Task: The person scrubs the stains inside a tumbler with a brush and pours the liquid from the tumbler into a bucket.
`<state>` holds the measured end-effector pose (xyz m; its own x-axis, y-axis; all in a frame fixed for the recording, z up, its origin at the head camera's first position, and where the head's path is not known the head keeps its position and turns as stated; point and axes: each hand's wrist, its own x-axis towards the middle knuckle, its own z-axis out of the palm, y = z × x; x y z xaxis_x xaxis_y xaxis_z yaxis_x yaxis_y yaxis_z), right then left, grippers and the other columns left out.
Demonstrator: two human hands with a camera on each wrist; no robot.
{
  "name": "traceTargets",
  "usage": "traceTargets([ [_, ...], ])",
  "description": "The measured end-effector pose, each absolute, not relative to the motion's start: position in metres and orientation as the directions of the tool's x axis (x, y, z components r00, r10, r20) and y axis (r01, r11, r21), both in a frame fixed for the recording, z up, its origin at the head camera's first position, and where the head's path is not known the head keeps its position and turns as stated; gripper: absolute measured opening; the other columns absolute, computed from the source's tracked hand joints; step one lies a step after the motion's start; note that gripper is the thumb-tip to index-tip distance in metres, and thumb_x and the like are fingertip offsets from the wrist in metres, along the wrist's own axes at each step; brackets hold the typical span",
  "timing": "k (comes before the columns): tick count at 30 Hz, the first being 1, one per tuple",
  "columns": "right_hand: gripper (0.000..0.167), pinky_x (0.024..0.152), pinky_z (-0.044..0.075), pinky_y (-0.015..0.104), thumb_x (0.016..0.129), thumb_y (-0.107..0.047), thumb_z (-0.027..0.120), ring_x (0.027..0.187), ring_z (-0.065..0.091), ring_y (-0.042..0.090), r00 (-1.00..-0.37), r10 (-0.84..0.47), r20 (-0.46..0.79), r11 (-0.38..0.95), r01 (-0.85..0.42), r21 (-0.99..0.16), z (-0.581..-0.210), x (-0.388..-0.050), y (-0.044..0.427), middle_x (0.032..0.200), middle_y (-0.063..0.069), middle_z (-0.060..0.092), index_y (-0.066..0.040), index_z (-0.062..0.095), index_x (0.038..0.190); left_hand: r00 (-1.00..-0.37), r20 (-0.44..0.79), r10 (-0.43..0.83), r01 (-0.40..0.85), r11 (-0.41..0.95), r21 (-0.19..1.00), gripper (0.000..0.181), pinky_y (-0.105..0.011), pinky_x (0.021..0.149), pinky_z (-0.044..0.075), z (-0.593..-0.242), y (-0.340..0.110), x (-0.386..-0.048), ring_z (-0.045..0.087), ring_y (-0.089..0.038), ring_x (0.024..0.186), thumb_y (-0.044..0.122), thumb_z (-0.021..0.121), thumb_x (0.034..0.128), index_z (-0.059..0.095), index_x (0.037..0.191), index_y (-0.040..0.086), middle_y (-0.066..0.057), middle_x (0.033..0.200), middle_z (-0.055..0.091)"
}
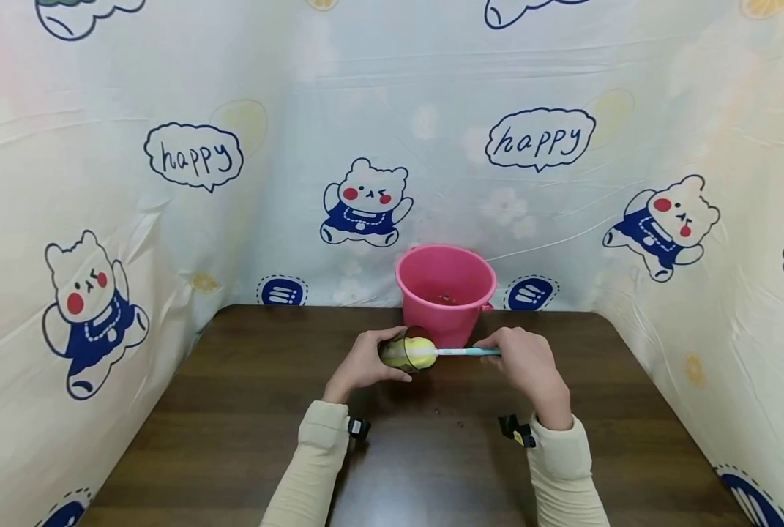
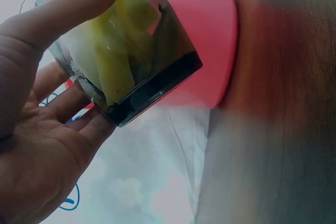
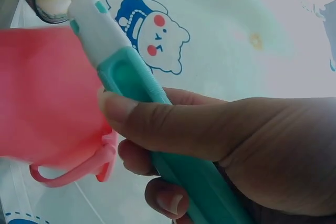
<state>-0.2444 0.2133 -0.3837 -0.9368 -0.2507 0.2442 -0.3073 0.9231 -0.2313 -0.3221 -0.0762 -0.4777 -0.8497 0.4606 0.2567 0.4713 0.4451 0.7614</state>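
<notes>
A person's left hand (image 1: 368,359) holds a see-through, dark-based cup (image 2: 157,90), apparently glass, tipped on its side in front of a pink plastic bucket (image 1: 441,315) on a dark wood-grain desk (image 1: 247,410). The left fingers are parted from the thumb by the cup's width and grip its sides. The right hand (image 1: 526,362) closes snugly around the teal handle of a teal-and-white brush (image 3: 178,171), whose yellow-and-white sponge head (image 1: 422,353) sits inside the cup's mouth.

The cup is probably stiff, breakable and slippery if wet, so a broad hold around its wall, near the base, seems safest. The brush looks light, with a firm handle to grasp and a soft head that should squash.

Blue handwriting on the pale cartoon-bear cloth (image 1: 431,95) behind reads "happy", twice, in speech bubbles. No brand is readable on cup or brush.
</notes>
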Motion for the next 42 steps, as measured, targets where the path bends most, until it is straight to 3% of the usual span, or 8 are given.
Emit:
traceTargets([
  [3, 0.017, 0.054, 0.045, 0.028, 0.084, -0.017, 0.084, 0.064, 0.056, 0.010, -0.945, -0.267, 0.188, 0.913, -0.310, -0.263, -0.384, -0.244, 0.211, 0.081, -0.004, 0.074, -0.021, 0.084, 0.100, -0.843, 0.275, 0.462, 0.487, 0.439, 0.755, 0.087, -0.041, 0.104, 0.051, -0.478, -0.079, -0.323, 0.059, -0.020, 0.122, 0.020, 0.098, 0.0670, 0.058, 0.144, 0.009, -0.005, 0.140, 0.063],
  [9, 0.008, 0.062, 0.048, 0.030, 0.091, -0.017, 0.077, 0.068, 0.052, 0.015, -0.947, -0.320, -0.027, 0.844, -0.273, -0.462, -0.382, -0.244, 0.210, 0.078, -0.005, 0.068, -0.014, 0.080, 0.098, -0.837, 0.325, 0.440, 0.517, 0.441, 0.734, 0.087, -0.047, 0.109, 0.047, -0.478, -0.082, -0.325, 0.058, -0.027, 0.128, 0.012, 0.098, 0.0646, 0.060, 0.142, 0.005, -0.008, 0.140, 0.064],
  [16, 0.019, 0.062, 0.044, 0.031, 0.097, -0.022, 0.070, 0.071, 0.050, 0.017, -0.944, -0.309, -0.118, 0.835, -0.210, -0.508, -0.385, -0.248, 0.213, 0.079, 0.002, 0.063, -0.008, 0.076, 0.108, -0.842, 0.352, 0.408, 0.520, 0.445, 0.729, 0.087, -0.052, 0.112, 0.043, -0.474, -0.081, -0.325, 0.054, -0.032, 0.133, 0.011, 0.098, 0.0651, 0.059, 0.143, 0.004, -0.009, 0.142, 0.062],
  [21, 0.018, 0.059, 0.045, 0.030, 0.093, -0.020, 0.075, 0.068, 0.052, 0.014, -0.951, -0.308, 0.000, 0.864, -0.279, -0.419, -0.389, -0.250, 0.211, 0.079, -0.005, 0.068, -0.015, 0.080, 0.109, -0.850, 0.338, 0.404, 0.508, 0.456, 0.731, 0.088, -0.050, 0.111, 0.045, -0.478, -0.080, -0.324, 0.055, -0.031, 0.131, 0.011, 0.098, 0.0643, 0.059, 0.143, 0.005, -0.009, 0.141, 0.063],
  [26, 0.022, 0.051, 0.039, 0.027, 0.089, -0.025, 0.080, 0.057, 0.045, 0.011, -0.928, -0.322, 0.188, 0.891, -0.365, -0.270, -0.389, -0.248, 0.211, 0.061, -0.009, 0.059, -0.021, 0.082, 0.111, -0.855, 0.306, 0.418, 0.486, 0.444, 0.752, 0.087, -0.047, 0.106, 0.049, -0.483, -0.079, -0.323, 0.058, -0.027, 0.126, 0.012, 0.097, 0.0658, 0.059, 0.144, 0.008, -0.007, 0.140, 0.063],
  [29, 0.022, 0.052, 0.040, 0.028, 0.090, -0.026, 0.079, 0.059, 0.046, 0.012, -0.941, -0.304, 0.152, 0.891, -0.337, -0.304, -0.388, -0.248, 0.214, 0.065, -0.009, 0.060, -0.021, 0.081, 0.111, -0.846, 0.291, 0.447, 0.492, 0.444, 0.749, 0.086, -0.046, 0.106, 0.050, -0.483, -0.079, -0.323, 0.059, -0.025, 0.125, 0.012, 0.097, 0.0664, 0.059, 0.144, 0.009, -0.006, 0.140, 0.063],
  [36, 0.013, 0.062, 0.048, 0.031, 0.092, -0.020, 0.076, 0.071, 0.054, 0.015, -0.959, -0.275, -0.063, 0.877, -0.223, -0.426, -0.390, -0.248, 0.213, 0.086, -0.004, 0.071, -0.016, 0.081, 0.103, -0.820, 0.295, 0.490, 0.530, 0.456, 0.715, 0.085, -0.046, 0.107, 0.049, -0.483, -0.079, -0.323, 0.058, -0.026, 0.128, 0.012, 0.098, 0.0652, 0.060, 0.142, 0.009, -0.008, 0.140, 0.063],
  [42, 0.012, 0.064, 0.050, 0.032, 0.094, -0.019, 0.074, 0.071, 0.055, 0.015, -0.949, -0.313, -0.028, 0.850, -0.267, -0.454, -0.386, -0.250, 0.221, 0.087, -0.002, 0.072, -0.016, 0.081, 0.104, -0.830, 0.254, 0.497, 0.504, 0.473, 0.723, 0.086, -0.045, 0.107, 0.049, -0.482, -0.075, -0.323, 0.057, -0.026, 0.129, 0.013, 0.097, 0.0676, 0.058, 0.144, 0.009, -0.008, 0.143, 0.061],
])
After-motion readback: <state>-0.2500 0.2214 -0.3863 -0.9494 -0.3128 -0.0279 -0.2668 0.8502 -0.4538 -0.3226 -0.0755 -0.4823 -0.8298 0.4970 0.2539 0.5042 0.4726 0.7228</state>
